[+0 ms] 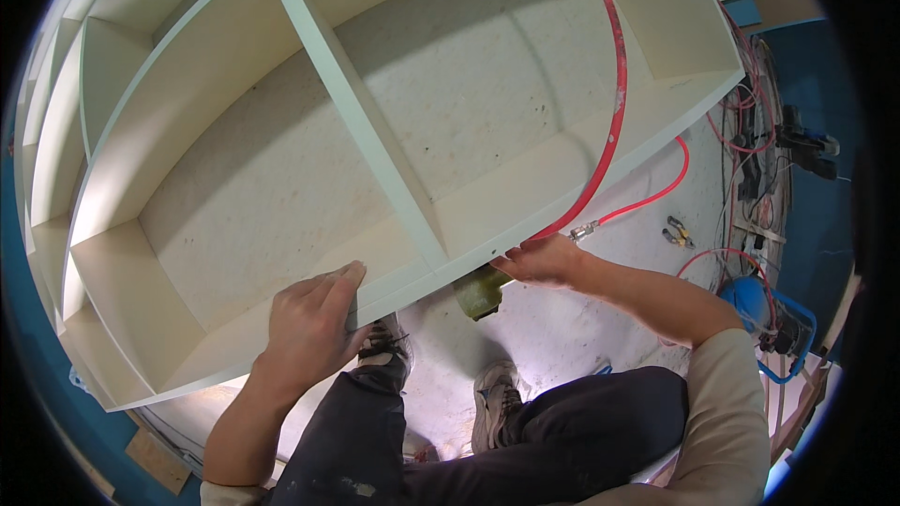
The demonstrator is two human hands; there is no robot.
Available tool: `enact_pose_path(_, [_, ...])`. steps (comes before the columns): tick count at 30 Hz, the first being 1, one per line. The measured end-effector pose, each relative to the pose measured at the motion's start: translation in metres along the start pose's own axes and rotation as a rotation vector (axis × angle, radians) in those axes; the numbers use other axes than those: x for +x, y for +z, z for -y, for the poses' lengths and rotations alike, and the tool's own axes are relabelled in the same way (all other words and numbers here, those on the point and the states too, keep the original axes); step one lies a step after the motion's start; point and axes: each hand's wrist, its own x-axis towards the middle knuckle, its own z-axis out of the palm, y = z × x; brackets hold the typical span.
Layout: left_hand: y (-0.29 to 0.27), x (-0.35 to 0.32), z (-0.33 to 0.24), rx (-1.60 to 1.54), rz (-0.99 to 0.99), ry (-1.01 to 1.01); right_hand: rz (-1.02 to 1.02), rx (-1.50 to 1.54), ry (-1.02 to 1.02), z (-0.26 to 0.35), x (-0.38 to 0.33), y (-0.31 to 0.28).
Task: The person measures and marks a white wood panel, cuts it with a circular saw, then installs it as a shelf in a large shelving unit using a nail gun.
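A large cream-white cabinet carcass [403, 122] lies on its back, with a thin upright divider [361, 112] running through it. My left hand [309, 323] grips the near side panel, fingers curled over its edge. My right hand [544, 260] is at the same panel's outer edge, further right, holding a dull green tool [481, 290] that sits mostly under the panel. A red air hose [614, 84] runs across the cabinet to a metal coupling [583, 230] beside my right hand.
My legs in dark trousers and grey shoes [492, 394] stand on a dusty pale floor. A blue compressor [755, 305], tangled red hoses [741, 103] and small pliers [677, 232] lie at the right. Blue flooring borders the scene.
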Motion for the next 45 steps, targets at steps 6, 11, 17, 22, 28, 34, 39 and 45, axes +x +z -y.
enact_pose_path(6, [0.002, 0.004, -0.001, 0.006, 0.016, 0.001, -0.31, -0.273, -0.103, -0.031, 0.008, 0.063])
enact_pose_path(11, [0.002, 0.001, 0.001, 0.012, -0.005, 0.0, -0.132, -0.19, -0.025, -0.002, -0.003, 0.011])
enact_pose_path(17, [-0.001, 0.003, 0.002, -0.027, -0.024, 0.002, 0.008, -0.353, -0.069, 0.024, -0.024, -0.025])
enact_pose_path(22, [-0.019, -0.005, 0.025, -0.131, -0.014, -0.016, 0.22, -0.256, 0.019, 0.053, -0.048, -0.051])
enact_pose_path(28, [-0.032, -0.016, 0.055, -0.047, -0.129, -0.255, 0.067, -0.283, -0.077, 0.056, -0.08, -0.059])
enact_pose_path(34, [-0.048, -0.034, 0.032, -0.238, -0.353, -0.511, 0.165, -0.32, -0.119, 0.064, -0.08, -0.049])
enact_pose_path(39, [-0.057, -0.111, -0.013, -0.19, -0.862, -0.587, -0.021, -0.288, -0.038, 0.061, -0.046, 0.014])
enact_pose_path(45, [-0.028, -0.295, -0.12, -0.112, -1.253, -1.029, -0.185, -0.066, 0.357, 0.101, -0.005, 0.03])
